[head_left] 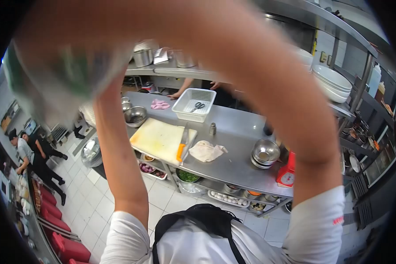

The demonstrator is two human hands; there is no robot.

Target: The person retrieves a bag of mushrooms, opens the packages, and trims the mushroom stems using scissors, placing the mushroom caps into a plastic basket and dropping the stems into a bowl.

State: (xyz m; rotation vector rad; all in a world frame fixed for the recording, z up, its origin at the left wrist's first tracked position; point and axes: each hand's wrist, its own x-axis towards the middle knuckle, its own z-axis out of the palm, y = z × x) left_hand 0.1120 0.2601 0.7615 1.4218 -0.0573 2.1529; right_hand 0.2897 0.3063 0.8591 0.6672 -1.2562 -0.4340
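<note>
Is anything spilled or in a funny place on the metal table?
I see no obvious spill on the metal table. The whitish cloth looks a little messy: it lies crumpled, not folded, beside the cutting board. The scissors might seem odd too, lying loose inside the white tub.

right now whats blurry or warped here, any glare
Head view: motion blur smears the bundle at upper left and the raised right arm, while the orange-handled knife looks crisper; same head view: the upper-right shelf bows, corners go black, pale glare spots the steel counter.
</note>
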